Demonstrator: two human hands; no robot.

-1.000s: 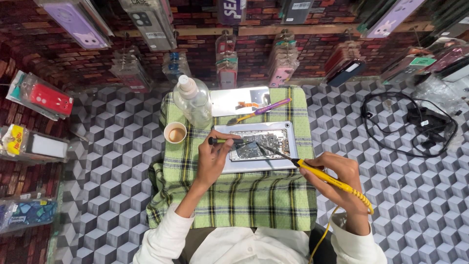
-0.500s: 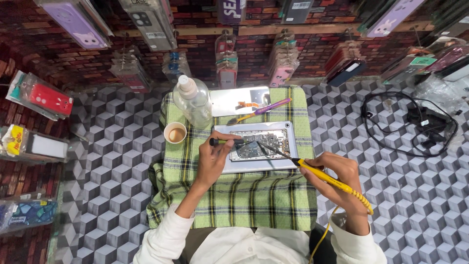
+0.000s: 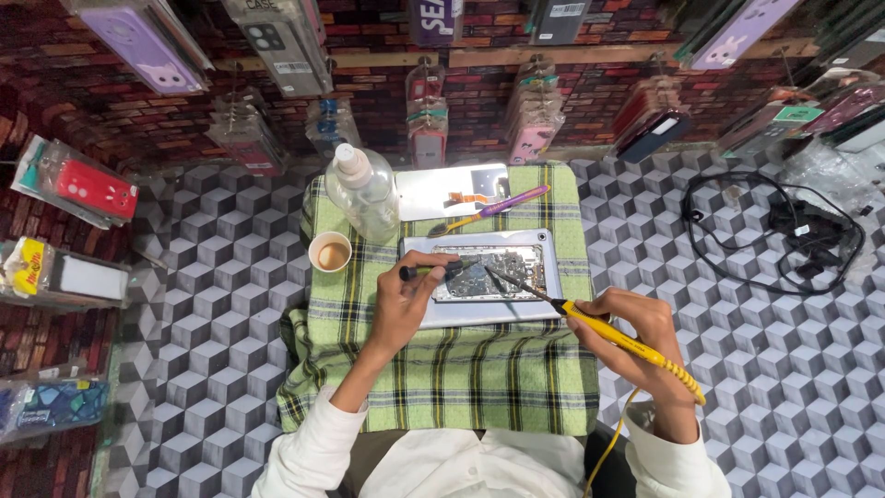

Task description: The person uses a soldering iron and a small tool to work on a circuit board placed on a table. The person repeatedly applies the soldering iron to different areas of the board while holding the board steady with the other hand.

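The left hand (image 3: 403,304) is closed around a thin black-handled tool (image 3: 426,271), which lies across the left edge of the opened phone (image 3: 489,273). The right hand (image 3: 636,341) grips a yellow soldering iron (image 3: 627,343) in a pen hold; its metal tip reaches up and left onto the exposed circuit board inside the phone. A yellow cord (image 3: 608,438) runs from the iron toward the near edge.

The phone lies open-side up on a pale tray (image 3: 479,314) at the centre of a green plaid cloth (image 3: 442,378). On the far side of the cloth stand a clear plastic bottle (image 3: 364,194) and a small paper cup (image 3: 330,251), left of the tray. A purple-handled tool (image 3: 502,205) lies just beyond the tray, beside a detached screen panel (image 3: 442,189). A coiled black cable (image 3: 784,231) lies well apart at far right.
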